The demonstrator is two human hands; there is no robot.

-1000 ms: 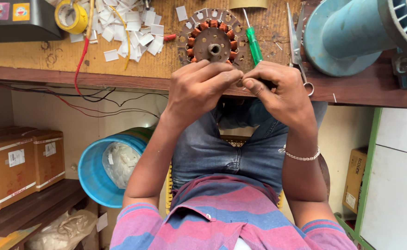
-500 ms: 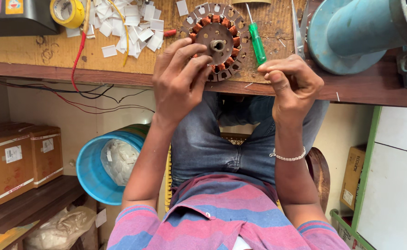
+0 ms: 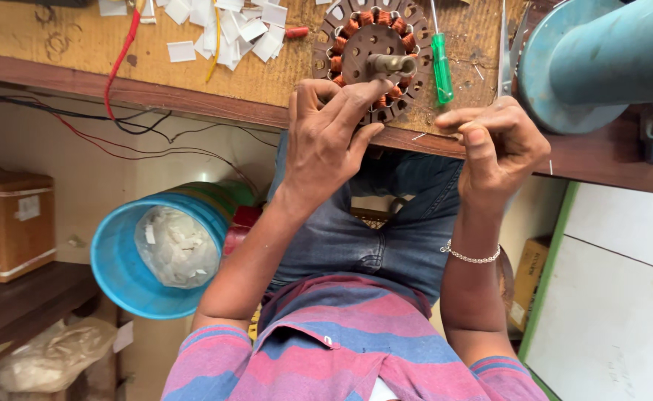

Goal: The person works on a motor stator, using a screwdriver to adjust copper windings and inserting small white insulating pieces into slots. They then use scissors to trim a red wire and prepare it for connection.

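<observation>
Motor stator (image 3: pixel 375 56): round, dark laminations, copper-wound poles, central shaft. It lies flat on the wooden worktop (image 3: pixel 59 44), at the near edge, just beyond your left fingertips.

Your left hand (image 3: pixel 325 145): fingers (image 3: pixel 356 100) extended and bunched, tips touching the stator's near rim. They press on it rather than wrap around it, so not a closed grasp.

Your right hand (image 3: pixel 499 148): fingers curled in, thumb against forefinger, pinched at the worktop edge just right of the stator. A thin pale strand shows near the tips; you cannot tell from this view whether it is actually gripped. Metal bracelet (image 3: pixel 473 256) on that wrist.

Between the two sets of fingers, further out: green-handled screwdriver (image 3: pixel 441 67), lying beside the stator, not touching either hand.

Beyond the right fingers: large blue-green motor housing (image 3: pixel 601 59) resting on the worktop.

Left of the left fingers, well apart: scattered white paper slips (image 3: pixel 230 30), red wire (image 3: pixel 118 63) trailing over the worktop edge.

Below the left forearm: blue bucket (image 3: pixel 118 275) holding white scraps. Brown cardboard boxes (image 3: pixel 14 219) stand further left.
</observation>
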